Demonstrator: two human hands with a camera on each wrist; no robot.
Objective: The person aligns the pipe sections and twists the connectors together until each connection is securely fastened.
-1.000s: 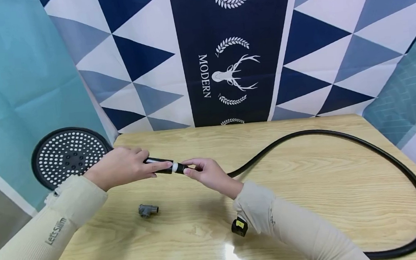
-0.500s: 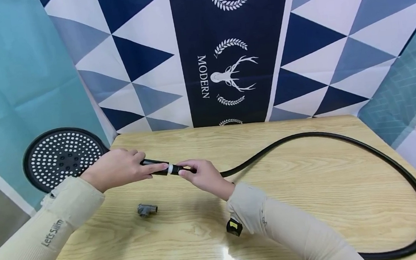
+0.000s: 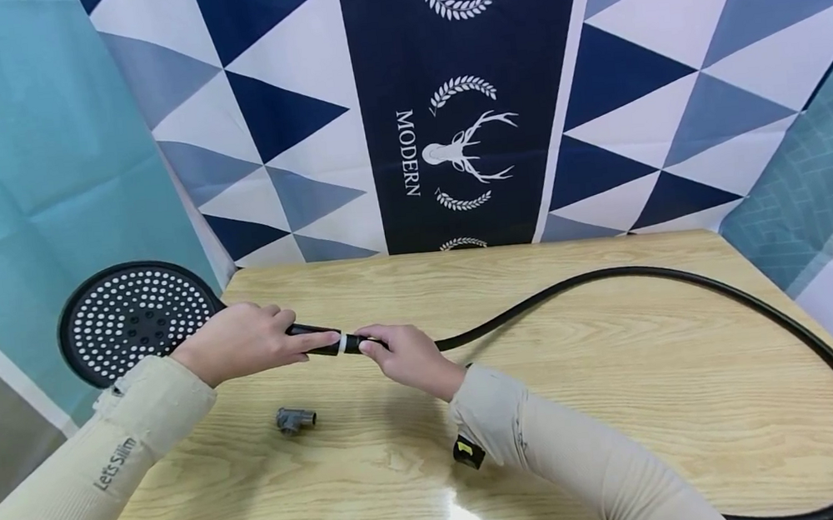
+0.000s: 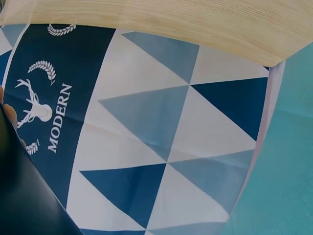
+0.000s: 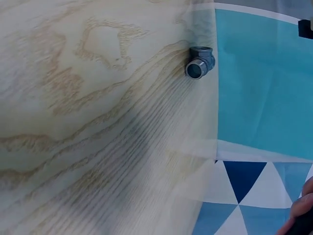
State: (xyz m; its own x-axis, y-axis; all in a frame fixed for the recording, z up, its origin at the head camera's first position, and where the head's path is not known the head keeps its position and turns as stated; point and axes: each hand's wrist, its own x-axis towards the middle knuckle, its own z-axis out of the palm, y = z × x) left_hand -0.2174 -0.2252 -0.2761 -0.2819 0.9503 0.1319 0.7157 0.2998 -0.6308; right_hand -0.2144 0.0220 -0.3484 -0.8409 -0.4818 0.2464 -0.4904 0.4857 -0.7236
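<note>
Two hands meet at a white band (image 3: 343, 344), held above the table, where a black handle (image 3: 316, 338) faces the black end of a hose (image 3: 689, 275). Left of the band, the left hand (image 3: 244, 341) is wrapped round the handle, its forefinger lying straight along it with the tip just beside the band. Right of the band, the right hand (image 3: 411, 361) pinches the hose end between thumb and fingers. Whether the two parts are threaded together at the band cannot be told. Farther left of the band, beyond the left hand, the handle runs to a round black shower head (image 3: 142, 321), its white-dotted face turned up to the camera. Well to the right of the band, the hose sweeps out in a wide loop and curves back toward the person. Nearer the person than the band, and a little left of it, a grey fitting (image 3: 296, 420) lies on the wood-grain table (image 3: 698, 367). Beyond the band, past the table's far edge, hangs a triangle-patterned cloth (image 3: 297, 54) with a deer motif.
</note>
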